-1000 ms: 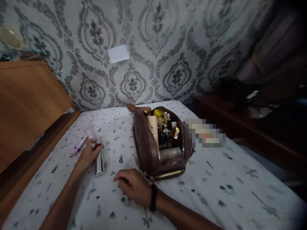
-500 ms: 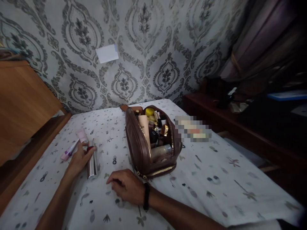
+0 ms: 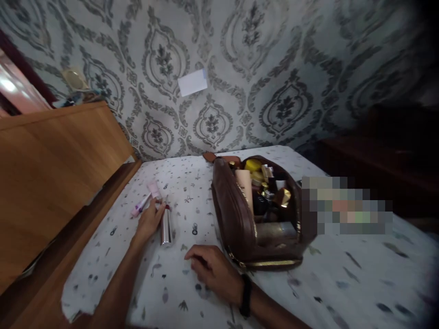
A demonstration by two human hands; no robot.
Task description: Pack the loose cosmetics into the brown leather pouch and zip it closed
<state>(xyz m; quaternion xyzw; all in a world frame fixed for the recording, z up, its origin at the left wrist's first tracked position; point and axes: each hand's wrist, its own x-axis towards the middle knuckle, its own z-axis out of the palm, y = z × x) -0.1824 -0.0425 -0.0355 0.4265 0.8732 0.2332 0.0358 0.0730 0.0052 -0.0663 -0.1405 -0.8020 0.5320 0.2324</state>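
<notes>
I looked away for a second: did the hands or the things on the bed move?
Hardly. The view swung left; the left hand still rests against the silver tube, and the right hand stays flat on the sheet beside the open brown pouch.

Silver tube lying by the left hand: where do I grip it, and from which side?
Probably take the silver tube across its mid-body, coming from above. It lies flat on the sheet, long axis pointing away, its red-tipped far end by the left hand. Its right side is clear.
</notes>
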